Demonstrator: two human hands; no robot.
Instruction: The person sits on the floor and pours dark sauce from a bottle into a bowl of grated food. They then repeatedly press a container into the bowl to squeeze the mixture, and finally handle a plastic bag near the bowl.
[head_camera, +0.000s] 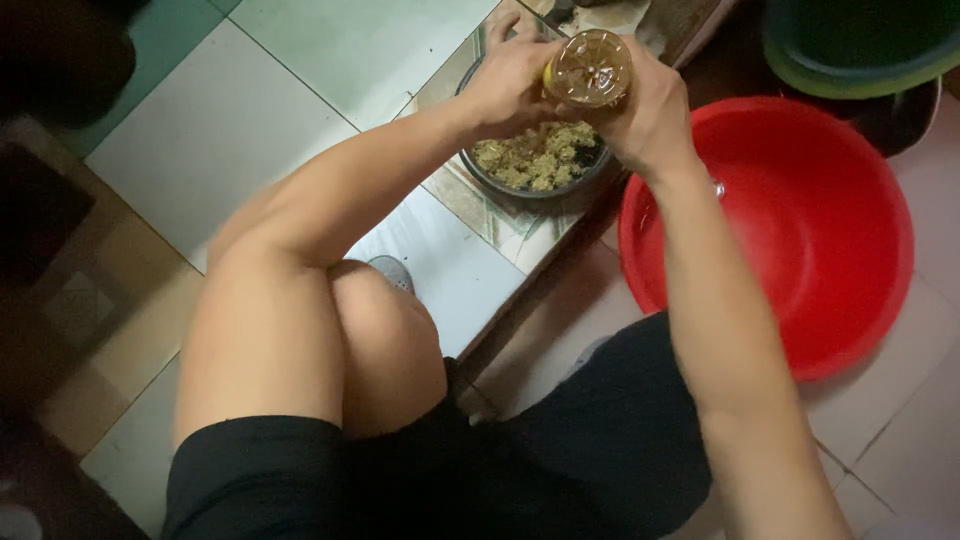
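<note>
Seen from above, the person crouches on a tiled floor (200, 140) with both hands raised over a dark bowl (540, 185) of crumbly yellowish-green mixture flecked with darker bits. The left hand (510, 85) is closed around the near side of a clear plastic bottle (590, 68) holding amber liquid, and the right hand (650, 110) is wrapped around its other side, so the bottle sits between them directly above the bowl's far rim. Whether the bottle is capped cannot be told, since only its round end faces the camera. For the handling to go well, it would seem wise to keep the bottle centred over the mixture rather than over the rim, with one hand steadying the body while the other does the turning or tilting, and to keep any tilt slight so the liquid comes slowly. The bowl rests on a low, glossy board or tray (500, 225) with a pale pattern. To the right, touching that board's edge, lies a large red plastic basin (800, 230), and behind it a green tub (860, 50) shows at the upper corner. No label is legible on the bottle; its wall looks plain and see-through
</note>
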